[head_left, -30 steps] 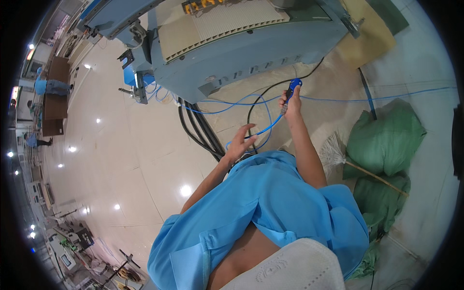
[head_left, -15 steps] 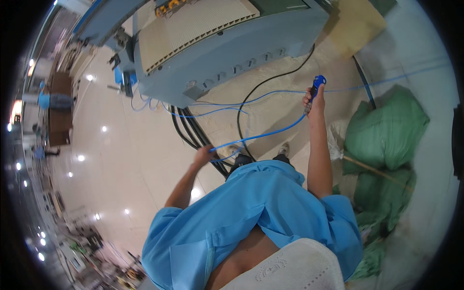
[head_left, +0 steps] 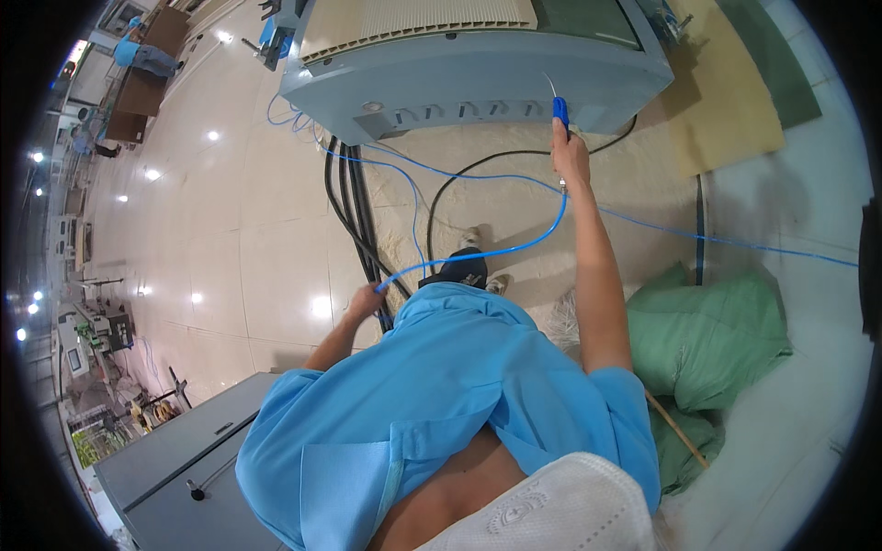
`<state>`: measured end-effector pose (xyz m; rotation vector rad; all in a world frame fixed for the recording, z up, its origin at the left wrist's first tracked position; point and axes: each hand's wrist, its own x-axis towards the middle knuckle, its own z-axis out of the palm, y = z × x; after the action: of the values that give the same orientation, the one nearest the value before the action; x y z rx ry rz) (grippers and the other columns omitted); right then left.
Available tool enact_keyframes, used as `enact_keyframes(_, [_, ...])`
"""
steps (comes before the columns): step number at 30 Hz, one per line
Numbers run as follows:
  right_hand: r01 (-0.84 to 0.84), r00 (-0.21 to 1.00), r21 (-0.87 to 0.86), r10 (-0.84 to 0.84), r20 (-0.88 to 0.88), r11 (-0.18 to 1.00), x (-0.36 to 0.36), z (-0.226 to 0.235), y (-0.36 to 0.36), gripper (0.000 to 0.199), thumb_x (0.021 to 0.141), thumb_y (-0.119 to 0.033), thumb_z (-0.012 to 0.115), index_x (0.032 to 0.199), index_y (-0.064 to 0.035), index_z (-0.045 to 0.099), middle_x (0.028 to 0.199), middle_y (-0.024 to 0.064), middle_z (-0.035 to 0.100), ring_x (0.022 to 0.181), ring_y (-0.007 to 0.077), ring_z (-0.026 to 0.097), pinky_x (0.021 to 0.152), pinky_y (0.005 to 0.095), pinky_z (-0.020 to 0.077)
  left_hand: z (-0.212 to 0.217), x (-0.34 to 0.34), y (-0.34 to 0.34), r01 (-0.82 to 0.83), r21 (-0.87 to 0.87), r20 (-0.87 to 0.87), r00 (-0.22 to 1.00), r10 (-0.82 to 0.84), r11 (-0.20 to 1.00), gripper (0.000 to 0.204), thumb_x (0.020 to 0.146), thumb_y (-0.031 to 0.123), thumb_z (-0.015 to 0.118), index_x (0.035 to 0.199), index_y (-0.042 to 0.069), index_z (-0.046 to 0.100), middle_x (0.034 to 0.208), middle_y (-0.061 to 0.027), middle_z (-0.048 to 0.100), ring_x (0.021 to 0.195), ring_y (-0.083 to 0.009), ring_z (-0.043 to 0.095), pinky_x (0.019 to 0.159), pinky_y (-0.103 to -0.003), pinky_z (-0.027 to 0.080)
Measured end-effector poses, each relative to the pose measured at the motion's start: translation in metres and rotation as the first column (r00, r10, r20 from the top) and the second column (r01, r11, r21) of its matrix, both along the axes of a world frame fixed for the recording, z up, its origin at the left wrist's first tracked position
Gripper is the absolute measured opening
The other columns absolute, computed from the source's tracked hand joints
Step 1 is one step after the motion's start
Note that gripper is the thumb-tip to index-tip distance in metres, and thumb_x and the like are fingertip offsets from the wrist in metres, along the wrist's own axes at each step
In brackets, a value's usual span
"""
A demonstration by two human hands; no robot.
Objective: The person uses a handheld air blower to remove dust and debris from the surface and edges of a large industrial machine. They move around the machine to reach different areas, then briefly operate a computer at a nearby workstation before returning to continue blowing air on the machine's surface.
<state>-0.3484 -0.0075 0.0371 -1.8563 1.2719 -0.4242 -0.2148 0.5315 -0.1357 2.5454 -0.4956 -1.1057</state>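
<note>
My right hand point(head_left: 571, 160) is wrapped round a blue air blow gun point(head_left: 560, 112), held out in front of me. Its thin nozzle points away from me, in front of the grey machine's point(head_left: 432, 84) near side. From the gun's lower end a bright blue air hose point(head_left: 501, 251) sags in a curve across my body. My left hand point(head_left: 367, 300) is closed round this hose at the lower left, above the thick black cables point(head_left: 363, 207) on the floor.
Ribbed beige panels point(head_left: 450, 13) top the machine. Thin blue hoses point(head_left: 459, 174) and a black cable point(head_left: 439, 197) trail across the floor. Green sacks point(head_left: 707, 340) and a stick point(head_left: 678, 427) lie at right. A grey cabinet point(head_left: 175, 477) stands lower left. Another person point(head_left: 142, 57) is far left.
My view has turned and shifted toward the machine. My right hand has swung forward and left with the blow gun, its nozzle now against the machine's front. The left hand keeps the hose.
</note>
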Motion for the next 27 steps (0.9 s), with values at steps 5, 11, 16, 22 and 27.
enact_keyframes(5, [-0.105,0.985,-0.254,0.065,-0.160,0.962,0.027,-0.008,-0.040,0.076,0.097,-0.066,0.037,0.089,0.0024,0.069,0.089,0.0271,0.070,0.091,0.0428,0.069,0.077,0.0522,0.0531,-0.030,-0.061,-0.022,0.122,-0.102,-0.041,0.991,-0.127,0.987,0.045,0.095,0.047,0.055,0.107,0.006,0.071,0.098,-0.0230,0.072,0.094,-0.0391,0.070,0.082,-0.051,0.052])
enact_keyframes(11, [-0.192,0.959,-0.313,0.111,-0.259,0.930,0.078,-0.023,-0.109,0.072,0.097,-0.065,0.039,0.093,0.0011,0.069,0.090,0.0272,0.070,0.091,0.0448,0.068,0.077,0.0539,0.0531,-0.036,-0.039,-0.113,0.007,-0.002,-0.053,0.999,-0.007,1.000,0.044,0.097,0.046,0.054,0.104,0.006,0.071,0.086,-0.0196,0.072,0.083,-0.0343,0.071,0.075,-0.047,0.054])
enact_keyframes(16, [-0.233,0.960,-0.284,0.172,-0.223,0.930,0.125,-0.041,-0.169,0.071,0.097,-0.064,0.041,0.091,0.0010,0.068,0.088,0.0273,0.070,0.089,0.0466,0.067,0.076,0.0554,0.0521,-0.007,0.019,-0.194,-0.114,-0.054,-0.129,0.986,0.106,0.992,0.050,0.100,0.050,0.049,0.098,0.005,0.070,0.066,-0.0093,0.065,0.059,-0.0217,0.065,0.058,-0.039,0.050])
enact_keyframes(22, [-0.207,0.971,-0.221,0.172,-0.164,0.953,0.183,-0.065,-0.224,0.071,0.097,-0.064,0.041,0.091,0.0017,0.068,0.087,0.0279,0.069,0.089,0.0477,0.066,0.077,0.0549,0.0516,0.030,0.073,-0.242,-0.250,-0.053,-0.133,0.961,0.242,0.967,0.050,0.100,0.049,0.048,0.100,0.003,0.069,0.065,-0.0105,0.063,0.060,-0.0229,0.064,0.059,-0.039,0.049])
enact_keyframes(27, [-0.165,0.979,-0.145,0.145,-0.141,0.976,0.218,-0.086,-0.252,0.074,0.097,-0.065,0.039,0.095,0.0022,0.070,0.091,0.0293,0.069,0.094,0.0475,0.066,0.079,0.0538,0.0515,0.045,0.080,-0.237,-0.236,-0.052,0.006,0.972,0.237,0.970,0.049,0.100,0.047,0.048,0.098,0.003,0.070,0.066,-0.0145,0.063,0.062,-0.0270,0.066,0.062,-0.041,0.050])
